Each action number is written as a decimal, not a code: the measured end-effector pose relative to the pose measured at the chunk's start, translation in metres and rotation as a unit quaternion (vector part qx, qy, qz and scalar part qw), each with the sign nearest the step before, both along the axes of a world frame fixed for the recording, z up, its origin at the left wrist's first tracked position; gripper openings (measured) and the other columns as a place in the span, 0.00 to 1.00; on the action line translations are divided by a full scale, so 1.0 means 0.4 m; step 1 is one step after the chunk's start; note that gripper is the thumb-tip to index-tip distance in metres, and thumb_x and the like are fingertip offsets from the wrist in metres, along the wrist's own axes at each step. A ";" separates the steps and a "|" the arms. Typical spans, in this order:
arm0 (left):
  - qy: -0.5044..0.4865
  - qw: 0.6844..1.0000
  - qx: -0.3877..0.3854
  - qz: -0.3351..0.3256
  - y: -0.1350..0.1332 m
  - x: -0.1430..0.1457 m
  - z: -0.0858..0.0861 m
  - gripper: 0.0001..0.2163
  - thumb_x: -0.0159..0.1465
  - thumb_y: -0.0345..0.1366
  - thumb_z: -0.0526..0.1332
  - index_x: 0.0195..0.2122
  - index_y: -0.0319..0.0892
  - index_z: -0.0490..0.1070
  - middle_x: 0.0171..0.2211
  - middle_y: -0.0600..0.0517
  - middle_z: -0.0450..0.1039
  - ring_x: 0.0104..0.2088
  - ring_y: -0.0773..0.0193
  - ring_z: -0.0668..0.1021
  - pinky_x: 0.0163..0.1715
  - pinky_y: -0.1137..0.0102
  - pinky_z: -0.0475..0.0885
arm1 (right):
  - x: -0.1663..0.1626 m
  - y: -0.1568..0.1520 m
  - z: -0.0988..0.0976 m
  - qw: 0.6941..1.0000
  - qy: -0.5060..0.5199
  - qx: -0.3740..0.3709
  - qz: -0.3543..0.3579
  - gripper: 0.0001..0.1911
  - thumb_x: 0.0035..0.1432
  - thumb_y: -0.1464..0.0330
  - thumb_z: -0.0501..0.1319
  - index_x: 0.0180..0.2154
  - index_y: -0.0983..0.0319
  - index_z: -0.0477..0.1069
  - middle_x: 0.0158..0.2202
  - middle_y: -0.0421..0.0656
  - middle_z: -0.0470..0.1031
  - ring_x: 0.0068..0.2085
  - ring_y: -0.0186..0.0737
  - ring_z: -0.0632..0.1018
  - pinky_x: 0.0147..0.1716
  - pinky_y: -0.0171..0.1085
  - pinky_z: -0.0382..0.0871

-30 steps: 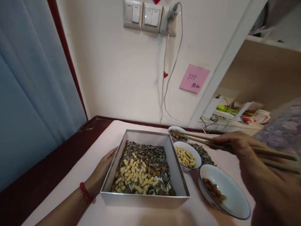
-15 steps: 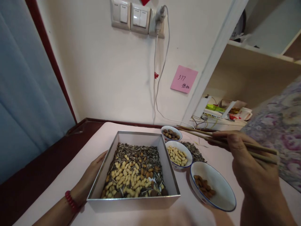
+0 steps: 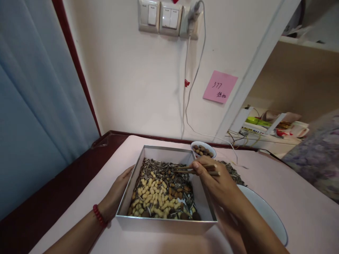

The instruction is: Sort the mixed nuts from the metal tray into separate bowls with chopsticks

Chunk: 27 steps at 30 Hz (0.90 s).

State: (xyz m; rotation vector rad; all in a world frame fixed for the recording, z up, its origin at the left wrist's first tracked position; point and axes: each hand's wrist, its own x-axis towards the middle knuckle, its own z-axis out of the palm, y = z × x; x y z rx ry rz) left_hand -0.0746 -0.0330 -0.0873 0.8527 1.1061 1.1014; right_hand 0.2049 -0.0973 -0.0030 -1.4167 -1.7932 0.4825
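Observation:
A silvery square box point(image 3: 169, 225) stands on the pink-covered table, holding striped sunflower seeds point(image 3: 159, 165), peanuts in their shells point(image 3: 153, 195), almonds point(image 3: 177, 193) and a few round brown nuts point(image 3: 196, 216). My left hand point(image 3: 119, 190) lies against the outside of its left wall, fingers stretched out. In my right hand point(image 3: 212, 178) is a pair of wooden chopsticks point(image 3: 186, 169); the hand reaches over the right wall. Their tips point down among the seeds and almonds in the back part of the box. Whether anything is pinched between the tips is too small to tell.
Behind the box is a bowl of round brown nuts point(image 3: 203, 150). Sunflower seeds point(image 3: 234, 173) lie on the table to the right. A larger white bowl point(image 3: 267, 211) is partly hidden by my right arm. A white cable point(image 3: 212, 135) hangs onto the table.
My right hand has moved left with the chopsticks, from above the bowls to inside the box. My left hand stays at the box wall. The whole view has shifted slightly.

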 end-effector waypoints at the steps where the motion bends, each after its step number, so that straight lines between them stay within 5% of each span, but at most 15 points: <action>1: 0.001 1.000 -0.001 0.001 -0.002 0.001 0.002 0.18 0.57 0.38 0.68 0.49 0.41 0.76 0.40 0.47 0.83 0.40 0.52 0.84 0.40 0.67 0.79 | -0.002 0.007 -0.007 1.000 0.000 -0.001 0.001 0.19 0.69 0.57 0.51 0.29 0.60 0.66 0.29 0.38 0.67 0.32 0.37 0.69 0.33 0.37 0.60; 15: -0.035 0.999 -0.003 -0.027 0.010 -0.007 -0.032 0.23 0.58 0.37 0.68 0.55 0.41 0.71 0.42 0.45 0.83 0.39 0.51 0.84 0.39 0.64 0.80 | -0.024 0.014 -0.038 1.000 -0.004 0.000 -0.007 0.21 0.69 0.56 0.50 0.27 0.60 0.65 0.27 0.39 0.67 0.31 0.38 0.69 0.32 0.37 0.60; 22: -0.010 1.000 0.011 -0.025 0.002 -0.003 -0.014 0.24 0.56 0.41 0.69 0.53 0.40 0.73 0.44 0.44 0.82 0.41 0.50 0.84 0.38 0.65 0.79 | 0.023 -0.034 0.021 0.998 0.036 0.042 -0.033 0.19 0.68 0.55 0.52 0.33 0.60 0.73 0.32 0.41 0.73 0.36 0.40 0.74 0.33 0.38 0.64; 27: 0.011 0.999 0.010 -0.028 0.010 -0.017 -0.021 0.28 0.53 0.42 0.71 0.55 0.40 0.72 0.42 0.45 0.83 0.40 0.50 0.84 0.41 0.64 0.78 | 0.104 -0.092 0.078 0.973 0.073 0.172 -0.136 0.13 0.66 0.57 0.57 0.36 0.55 0.77 0.36 0.41 0.78 0.39 0.42 0.78 0.36 0.39 0.71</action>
